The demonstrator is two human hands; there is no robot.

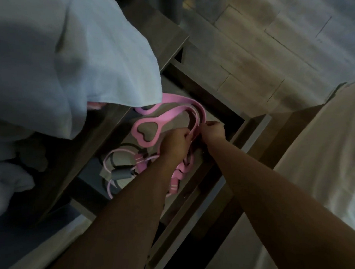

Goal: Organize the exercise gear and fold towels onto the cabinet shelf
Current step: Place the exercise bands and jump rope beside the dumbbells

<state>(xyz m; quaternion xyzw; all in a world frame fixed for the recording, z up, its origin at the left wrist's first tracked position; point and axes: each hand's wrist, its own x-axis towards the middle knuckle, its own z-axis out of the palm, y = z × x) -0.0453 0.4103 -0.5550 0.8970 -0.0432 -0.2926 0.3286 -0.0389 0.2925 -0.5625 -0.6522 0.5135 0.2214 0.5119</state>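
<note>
A pink foam pull band (171, 110) with heart-shaped handles (145, 132) lies looped on the grey cabinet shelf (209, 105). My left hand (176, 143) and my right hand (211, 130) both grip its curved strap where the loops meet. Below my left wrist lies a tangle of pink resistance tubes (121, 156) with grey foam grips (120, 173). A pale blue towel (69, 57) hangs unfolded off the cabinet top, covering the band's far end.
More crumpled light towels (11, 180) sit in shadow at the left. The cabinet frame (253, 131) borders the shelf on the right. A white-covered bed (324, 169) fills the right side, with wood-plank floor (270, 40) beyond.
</note>
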